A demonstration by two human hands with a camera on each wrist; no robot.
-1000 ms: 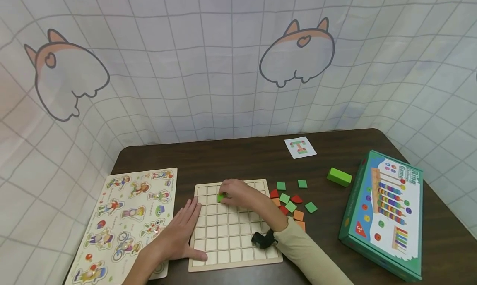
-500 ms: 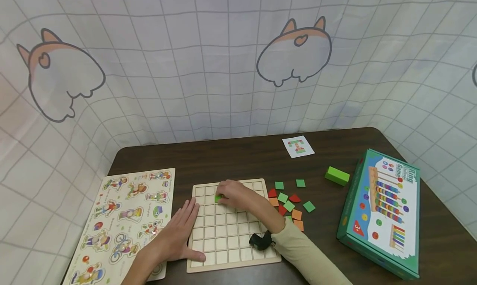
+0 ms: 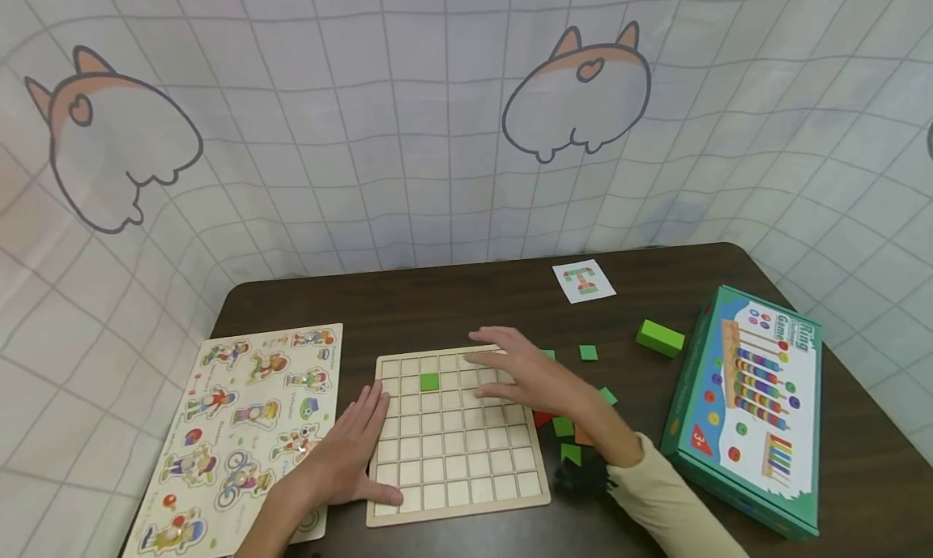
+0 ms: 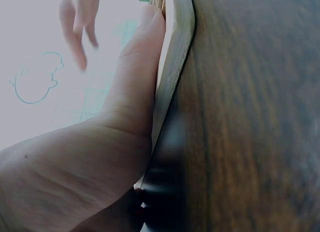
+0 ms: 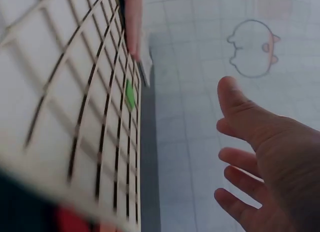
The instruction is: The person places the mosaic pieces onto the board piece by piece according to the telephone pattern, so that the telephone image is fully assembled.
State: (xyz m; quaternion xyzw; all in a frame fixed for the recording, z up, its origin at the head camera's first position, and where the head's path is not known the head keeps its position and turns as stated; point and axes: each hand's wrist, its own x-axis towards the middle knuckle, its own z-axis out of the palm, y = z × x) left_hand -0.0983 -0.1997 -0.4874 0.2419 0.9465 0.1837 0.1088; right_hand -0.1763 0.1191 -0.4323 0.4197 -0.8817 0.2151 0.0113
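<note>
A wooden grid board lies on the dark table. One green square tile sits in a cell of its second row, and it also shows in the right wrist view as a green patch. My left hand rests along the board's left edge, fingers straight and thumb on the front left corner. Above the board's upper right part hovers my right hand, fingers spread and holding nothing. Loose green, red and orange tiles lie right of the board, partly hidden under the right forearm.
At the left lies a wooden picture puzzle. A pattern card is at the back of the table. A green block stands beside a green game box on the right. A patterned curtain hangs behind.
My right hand has let go of the green tile, which stays in its cell. That hand has lifted and moved right, its fingers opening. The left hand keeps its place on the board.
</note>
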